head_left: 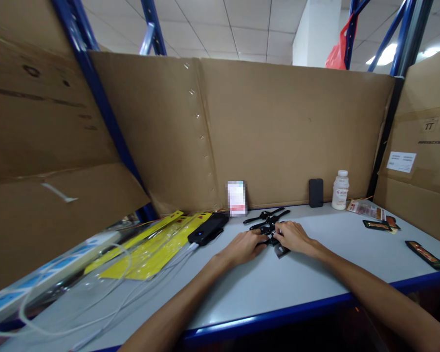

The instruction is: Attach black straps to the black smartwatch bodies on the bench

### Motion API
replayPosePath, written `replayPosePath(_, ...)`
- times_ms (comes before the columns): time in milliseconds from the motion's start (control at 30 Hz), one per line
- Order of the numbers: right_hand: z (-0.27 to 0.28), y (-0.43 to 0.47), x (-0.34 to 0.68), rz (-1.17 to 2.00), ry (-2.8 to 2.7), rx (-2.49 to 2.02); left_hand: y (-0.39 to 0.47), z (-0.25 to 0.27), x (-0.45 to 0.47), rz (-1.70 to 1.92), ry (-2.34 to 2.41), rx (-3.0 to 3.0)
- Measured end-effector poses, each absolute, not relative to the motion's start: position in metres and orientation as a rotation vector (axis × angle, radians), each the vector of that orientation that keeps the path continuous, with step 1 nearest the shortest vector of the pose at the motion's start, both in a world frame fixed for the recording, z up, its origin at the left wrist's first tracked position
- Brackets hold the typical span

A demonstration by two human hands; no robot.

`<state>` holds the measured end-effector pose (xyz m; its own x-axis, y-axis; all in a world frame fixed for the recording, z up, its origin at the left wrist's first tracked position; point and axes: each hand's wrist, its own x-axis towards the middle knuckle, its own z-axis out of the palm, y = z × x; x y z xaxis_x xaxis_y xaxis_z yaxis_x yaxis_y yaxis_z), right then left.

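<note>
Several black wristwatches lie in a row on the grey table (pixel 249 288), the farthest watch (pixel 264 215) stretched out flat with its strap open. Both hands meet over the nearest one, which they largely cover. My left hand (pixel 245 246) has its fingers curled down on the left end of this watch. From the right, my right hand (pixel 295 236) pinches it with bent fingers. A small dark, see-through piece (pixel 282 251) sticks out below the right fingers; I cannot tell whether it is held or just lies there.
At the left are yellow packaging sheets (pixel 157 249), a black power bank (pixel 208 229) with white cables and a power strip (pixel 55 274). Along the cardboard wall stand a pixelated upright device (pixel 236 198), a black phone-like slab (pixel 316 192) and a white bottle (pixel 340 190). Snack wrappers (pixel 426 254) lie right.
</note>
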<state>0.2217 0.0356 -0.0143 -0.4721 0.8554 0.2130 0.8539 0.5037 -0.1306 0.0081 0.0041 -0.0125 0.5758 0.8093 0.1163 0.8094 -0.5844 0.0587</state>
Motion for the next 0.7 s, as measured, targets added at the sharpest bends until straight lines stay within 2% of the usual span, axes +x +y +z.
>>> replayPosePath(333, -0.0144, 0.0347, 0.2211, 0.066, -2.452, -1.455, 0.0039, -0.0123, 0.0086, -0.187, -1.432, -2.775)
replayPosePath(533, -0.0141, 0.0364, 0.2224, 0.216, -2.452, -1.327, 0.0034, -0.012, 0.0092, -0.179, -1.449, -2.766)
replayPosePath(700, -0.0095, 0.036, 0.2197, 0.285, -2.337, -1.421, 0.0033, -0.0118, 0.009, -0.179, -1.447, -2.764)
